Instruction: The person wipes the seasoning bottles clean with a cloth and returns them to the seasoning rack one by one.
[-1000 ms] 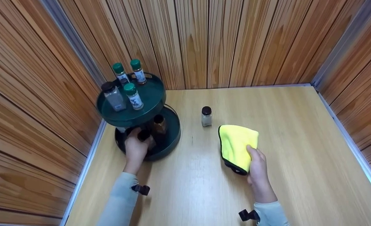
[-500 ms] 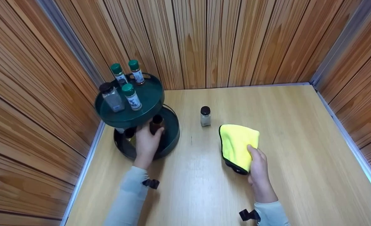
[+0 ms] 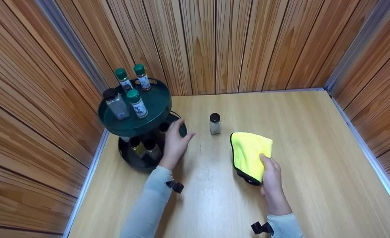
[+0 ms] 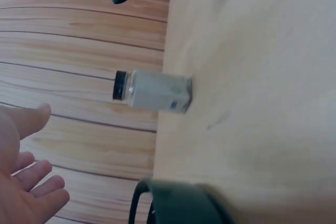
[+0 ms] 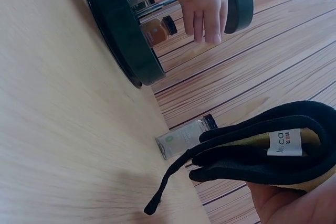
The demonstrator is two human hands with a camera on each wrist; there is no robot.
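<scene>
My left hand (image 3: pixel 176 142) is in front of the lower tier of a dark green two-tier rack (image 3: pixel 128 127), with nothing in its grasp. In the left wrist view its fingers and thumb are spread apart. A spice jar (image 3: pixel 215 123) with a black lid and pale contents stands on the table to the right of that hand. My right hand (image 3: pixel 271 180) holds a folded yellow cloth (image 3: pixel 250 155) with black edging, thumb on top. The right wrist view shows the folds of the cloth and a white tag (image 5: pixel 285 142).
On the upper tier stand green-capped jars (image 3: pixel 137 105) and a larger black-lidded jar (image 3: pixel 117 105). Several dark-lidded jars (image 3: pixel 152 148) sit on the lower tier, partly covered by the upper one. Wood-panelled walls (image 3: pixel 228 46) bound the table (image 3: pixel 313 148) on the back and sides.
My left hand has left the jars on the lower tier and moved right, its fingers opening out. The right hand and the cloth have stayed nearly still.
</scene>
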